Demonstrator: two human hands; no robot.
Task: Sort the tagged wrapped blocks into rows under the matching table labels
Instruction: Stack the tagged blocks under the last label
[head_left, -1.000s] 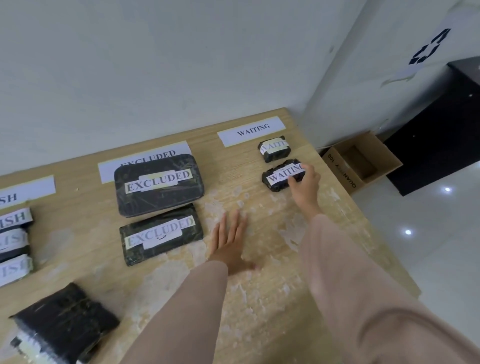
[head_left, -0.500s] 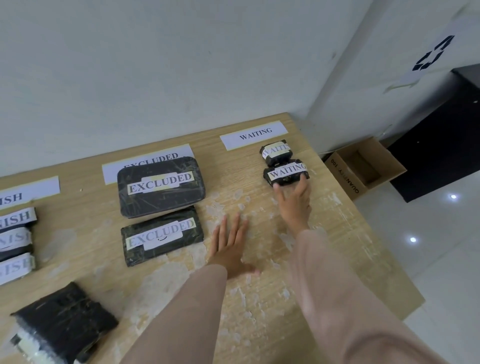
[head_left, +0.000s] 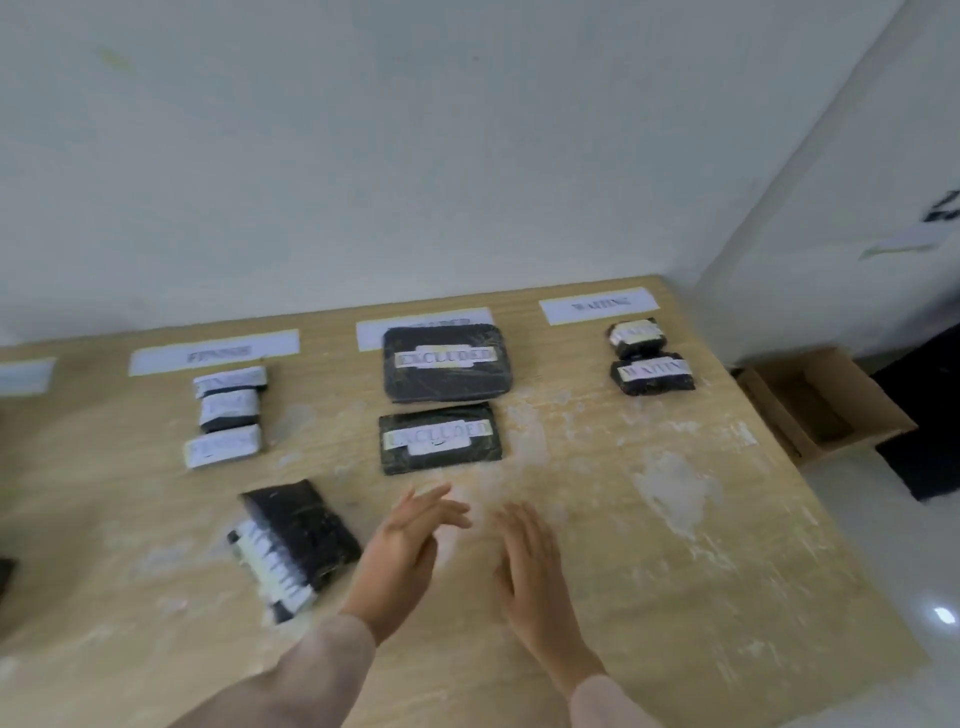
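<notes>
**One tagged block unsorted, both hands empty**

A black plastic-wrapped block with a white paper tag (head_left: 293, 548) lies askew on the near left of the worn pale wooden table (head_left: 675, 545), outside every row; its tag lettering is too blurred to read with certainty.

Left hand (head_left: 402, 545) hovers just right of that block, fingers spread and apart, holding nothing. Right hand (head_left: 530, 564) is beside it, palm down, fingers loosely apart, also empty; contact with the table cannot be told.

Rows farther back:
- Under the white FINISH paper label (head_left: 214, 352): three small wrapped blocks (head_left: 228, 415) in a column.
- Middle: large black block tagged EXCLUDED (head_left: 445, 362), overlapping its table label, with a flatter EXCLUDED block (head_left: 440, 437) in front.
- Under the WAITING paper label (head_left: 596, 305): two small WAITING blocks (head_left: 652, 371), touching.

An open brown cardboard box (head_left: 826, 405) sits on the floor off the table's right edge.
</notes>
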